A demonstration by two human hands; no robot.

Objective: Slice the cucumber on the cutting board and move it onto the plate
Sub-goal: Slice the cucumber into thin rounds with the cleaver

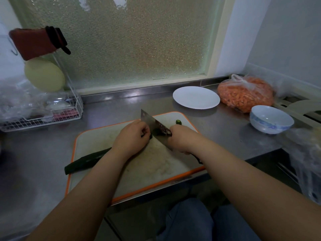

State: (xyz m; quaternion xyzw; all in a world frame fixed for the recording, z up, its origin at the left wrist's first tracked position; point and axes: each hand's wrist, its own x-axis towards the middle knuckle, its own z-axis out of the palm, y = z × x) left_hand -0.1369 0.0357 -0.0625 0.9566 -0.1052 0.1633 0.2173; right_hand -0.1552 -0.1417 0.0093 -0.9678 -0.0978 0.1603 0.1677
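Observation:
A dark green cucumber [86,160] lies across the white, orange-rimmed cutting board [156,164], its left end past the board's edge. My left hand [132,136] holds the cucumber down near its cut end with curled fingers. My right hand [182,138] grips the handle of a cleaver [154,125], whose blade stands on the cucumber right beside my left fingers. One small cut end piece [178,121] sits on the board's far right corner. The white plate [196,97] stands bare behind the board to the right.
A blue-patterned white bowl [271,119] and a plastic bag of orange food [246,92] sit at the right. A white wire rack [43,117] with cloths and a round lid stands at the left. The steel counter's front edge runs under the board.

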